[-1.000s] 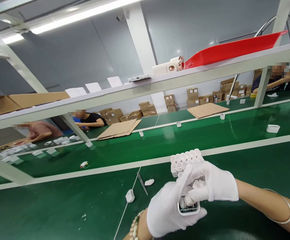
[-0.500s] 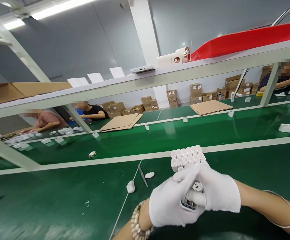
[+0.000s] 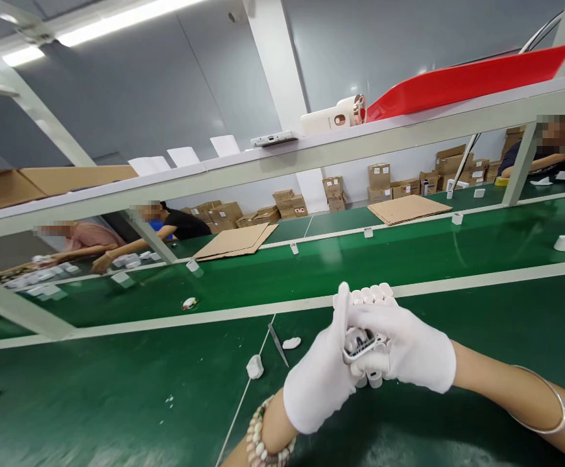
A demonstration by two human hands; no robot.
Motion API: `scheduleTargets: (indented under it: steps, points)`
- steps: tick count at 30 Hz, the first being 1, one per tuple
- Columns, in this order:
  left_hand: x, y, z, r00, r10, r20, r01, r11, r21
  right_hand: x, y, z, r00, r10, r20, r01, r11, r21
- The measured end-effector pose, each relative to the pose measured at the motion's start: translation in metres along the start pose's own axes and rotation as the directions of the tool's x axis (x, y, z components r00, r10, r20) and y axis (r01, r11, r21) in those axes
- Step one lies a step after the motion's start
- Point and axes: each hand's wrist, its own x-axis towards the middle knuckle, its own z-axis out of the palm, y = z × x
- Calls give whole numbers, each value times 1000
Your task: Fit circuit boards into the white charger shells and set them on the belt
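Our left hand (image 3: 318,383) and right hand (image 3: 421,347) pinch the open case (image 3: 361,353) between them, close by the grouped white cups (image 3: 373,294), so if our grip slips on its smooth shell, we could drop it or jar its inner parts (image 3: 357,339).

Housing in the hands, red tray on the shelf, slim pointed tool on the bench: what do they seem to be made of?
White housing: probably moulded plastic, by its smooth, even rim. Red tray: likely glossy plastic, going by its uniform colour and soft sheen. Slim tool: perhaps metal, dull grey and thin; its surface is too small to settle it.
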Motion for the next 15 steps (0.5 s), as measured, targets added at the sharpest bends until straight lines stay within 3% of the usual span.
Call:
scheduleTargets:
  steps: [3,6,10,15]
  points:
    - [2,-3,-3,997,-68,-31,68,998,-9,4,11,-2,990,70,-126,-73,997,-16]
    - [5,-6,-17,968,-246,-47,251,945,212,15,44,-10,962,134,-239,-133,991,18]
    - [12,-9,-41,905,-425,-19,357,735,576,34,116,-32,868,246,-431,-292,956,-43]
    - [17,-1,-46,837,-539,88,338,637,692,26,206,-57,762,375,-528,-519,842,-150]
